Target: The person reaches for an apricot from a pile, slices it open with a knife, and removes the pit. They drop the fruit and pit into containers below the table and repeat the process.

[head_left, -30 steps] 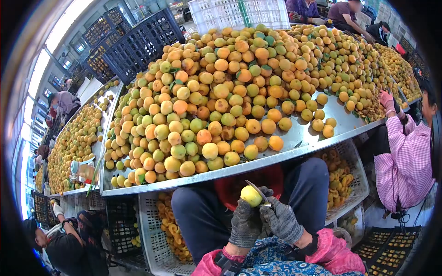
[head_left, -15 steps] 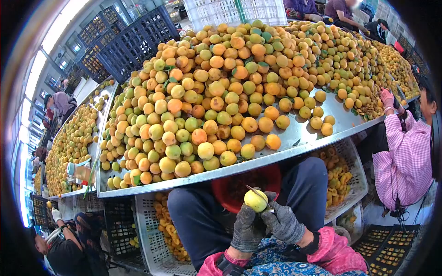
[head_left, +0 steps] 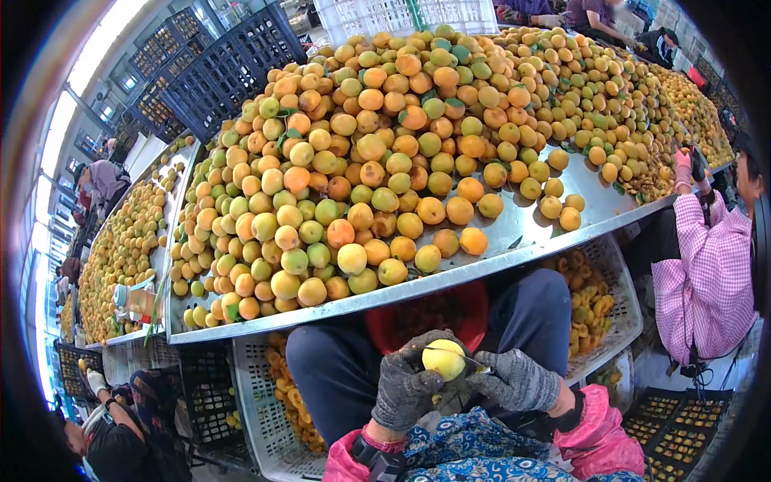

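Above my lap, my left hand (head_left: 408, 384) in a grey knit glove is closed around a pale yellow-green fruit (head_left: 444, 360). My right hand (head_left: 518, 381), gloved the same way, has its fingers wrapped round a small knife (head_left: 479, 368), whose blade is at the fruit's right side. A thin dark line crosses the fruit's front. Below the hands lies a blue patterned apron (head_left: 470, 442). A red basin (head_left: 474, 317) sits between my knees, with dark scraps inside.
A metal table (head_left: 361, 305) in front bears a large pile of orange and green fruit (head_left: 369, 161). White baskets (head_left: 269, 434) of peeled fruit stand on both sides of my legs. Co-workers sit at right (head_left: 699, 265) and lower left (head_left: 120, 434). Dark crates (head_left: 233, 72) stand behind.
Both hands have turned and moved slightly apart. My left fingers now reach over the top of the fruit. The view has shifted slightly, and the co-worker's hands at right have moved.
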`<state>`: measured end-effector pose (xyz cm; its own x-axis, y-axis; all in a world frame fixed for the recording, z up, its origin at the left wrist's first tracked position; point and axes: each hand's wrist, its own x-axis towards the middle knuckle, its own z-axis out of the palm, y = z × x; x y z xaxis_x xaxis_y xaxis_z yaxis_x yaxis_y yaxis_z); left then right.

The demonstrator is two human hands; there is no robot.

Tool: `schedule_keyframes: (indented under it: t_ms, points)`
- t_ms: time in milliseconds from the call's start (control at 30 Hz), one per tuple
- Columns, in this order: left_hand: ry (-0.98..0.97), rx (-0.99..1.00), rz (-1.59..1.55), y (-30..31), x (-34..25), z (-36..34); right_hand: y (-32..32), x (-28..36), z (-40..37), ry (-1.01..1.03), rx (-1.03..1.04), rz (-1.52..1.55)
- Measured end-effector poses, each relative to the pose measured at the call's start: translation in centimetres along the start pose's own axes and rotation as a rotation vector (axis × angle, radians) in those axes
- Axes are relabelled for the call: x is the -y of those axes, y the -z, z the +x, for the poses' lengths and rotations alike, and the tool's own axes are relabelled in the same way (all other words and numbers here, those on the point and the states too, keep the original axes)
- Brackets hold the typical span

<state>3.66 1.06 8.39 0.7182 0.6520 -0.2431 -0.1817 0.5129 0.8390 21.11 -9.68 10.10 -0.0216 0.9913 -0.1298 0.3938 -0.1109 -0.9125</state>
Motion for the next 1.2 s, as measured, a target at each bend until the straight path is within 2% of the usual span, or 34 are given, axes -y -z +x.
schedule_keyframes:
  t_ms: [33,100,133,200,233,300,333,400,433,500,600,733,800,833,900,933,1000,1033,1133,1200]
  points:
    - [0.002,-0.001,0.003,0.4,-0.2,0.0,0.3,-0.2,0.0,0.001,-0.001,0.004]
    - [-0.031,0.058,0.243,1.6,-0.3,0.4,0.7,-0.7,0.0,0.044,0.076,-0.189]
    - [-0.026,0.056,0.243,2.3,-0.1,0.6,0.6,-1.0,0.0,0.042,0.077,-0.185]
    - [-0.045,0.189,0.491,3.6,0.0,1.2,0.5,-1.5,0.2,0.072,0.092,-0.237]
    - [-0.043,0.188,0.494,3.8,-0.6,1.4,0.4,-1.5,0.3,0.074,0.092,-0.234]
    - [0.006,0.322,0.779,4.0,-1.8,1.8,0.2,-1.7,0.4,0.12,0.121,-0.232]
    - [0.011,0.322,0.781,4.1,-2.3,2.0,0.2,-1.8,0.6,0.119,0.121,-0.228]
    - [-0.032,0.422,0.989,4.0,-3.0,2.4,0.2,-1.9,0.8,0.271,0.13,-0.27]
    - [-0.028,0.42,0.989,3.9,-3.2,2.5,0.1,-1.8,0.8,0.271,0.132,-0.267]
    - [-0.176,0.378,1.172,3.7,-3.5,2.6,-0.1,-1.3,0.9,0.081,0.153,-0.386]
    - [-0.222,0.362,1.305,3.7,-3.6,2.7,-0.5,-1.4,1.1,0.097,0.138,-0.438]
    - [-0.212,0.399,1.132,3.7,-4.5,3.0,-1.4,-3.2,0.8,0.105,0.05,-0.318]
    - [-0.046,0.31,0.909,3.4,-4.3,2.6,-1.7,-3.6,0.6,0.168,-0.005,-0.271]
    - [-0.045,0.31,0.909,3.4,-3.9,2.3,-1.8,-3.7,0.5,0.168,-0.006,-0.27]
    - [0.125,0.209,0.596,3.2,-3.2,2.0,-1.9,-3.8,0.2,0.15,-0.051,-0.196]
    - [0.124,0.21,0.595,2.8,-3.1,1.7,-2.1,-3.9,0.1,0.149,-0.051,-0.198]
    - [0.182,0.165,0.336,1.9,-3.1,0.9,-2.6,-3.8,-0.1,0.165,-0.056,-0.169]
    - [0.168,0.172,0.431,1.9,-2.9,0.8,-2.8,-3.7,-0.1,0.167,-0.051,-0.168]
    - [0.203,0.071,0.31,1.3,-2.9,0.3,-2.7,-3.2,0.0,0.092,-0.053,-0.099]
    - [0.174,0.097,0.389,2.0,-3.0,0.6,-2.0,-2.6,-0.1,0.081,-0.034,-0.152]
